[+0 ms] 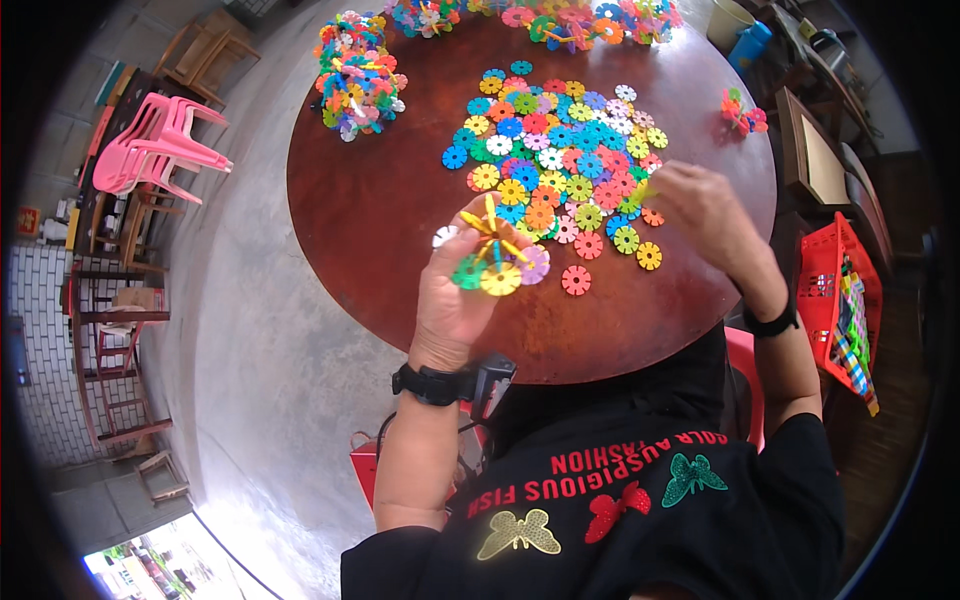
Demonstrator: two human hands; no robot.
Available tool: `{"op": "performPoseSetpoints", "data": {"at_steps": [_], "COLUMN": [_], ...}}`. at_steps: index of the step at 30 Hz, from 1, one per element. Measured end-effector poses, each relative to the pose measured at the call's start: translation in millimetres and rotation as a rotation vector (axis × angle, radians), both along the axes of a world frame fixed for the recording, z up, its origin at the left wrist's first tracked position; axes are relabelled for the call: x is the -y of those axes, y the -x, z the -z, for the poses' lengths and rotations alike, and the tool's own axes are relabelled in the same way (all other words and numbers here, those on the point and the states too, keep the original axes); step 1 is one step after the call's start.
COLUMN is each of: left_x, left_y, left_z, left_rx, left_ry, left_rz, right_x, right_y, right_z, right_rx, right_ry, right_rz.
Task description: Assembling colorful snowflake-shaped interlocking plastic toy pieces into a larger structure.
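Observation:
My left hand [449,298] is closed around a small cluster of interlocking plastic discs [500,279], held above the near part of the round brown table [390,230]. Yellow, green, purple, white and orange notched discs make up this cluster. To the right, my right hand [708,212] pinches a yellow-green disc [641,193] at the right edge of a loose pile of notched discs [550,158]. The pile holds many colours and lies mostly flat. One pink-red disc [576,280] rests apart, nearer to me.
Finished-looking disc assemblies [360,75] line the far edge, and a small one [742,113] sits at the right. Beside the table stand a red basket [822,290] of colourful pieces and a blue bottle [750,46]. Pink plastic stools [155,145] are far left.

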State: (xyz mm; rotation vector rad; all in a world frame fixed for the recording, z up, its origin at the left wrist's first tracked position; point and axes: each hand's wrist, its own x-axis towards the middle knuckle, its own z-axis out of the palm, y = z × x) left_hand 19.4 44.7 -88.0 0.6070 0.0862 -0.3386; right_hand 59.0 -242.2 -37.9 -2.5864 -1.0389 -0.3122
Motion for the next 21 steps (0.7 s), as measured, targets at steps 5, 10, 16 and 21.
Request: {"op": "performPoseSetpoints", "data": {"at_steps": [5,10,16,21], "left_x": [6.3,11.7,30.6,33.0], "left_y": [0.3,2.3,15.1,20.5], "left_z": [-2.5,1.0,-5.6,-12.7], "left_rx": [0.161,0.173,0.264,0.506], "left_ry": [-0.082,-0.09,-0.181,-0.304], "left_rz": [0.011,0.037,0.053,0.234], "right_x": [-6.4,-15.0,-39.3,-29.2], "right_y": [-1.7,0.9,29.3,43.5], "right_z": [48.7,50.1,4.4,18.8], "right_rx": [-0.143,0.082,-0.459,-0.403], "right_ry": [0.156,-0.157,-0.385,-0.352], "right_rz": [0.011,0.164,-0.128,-0.108]}}
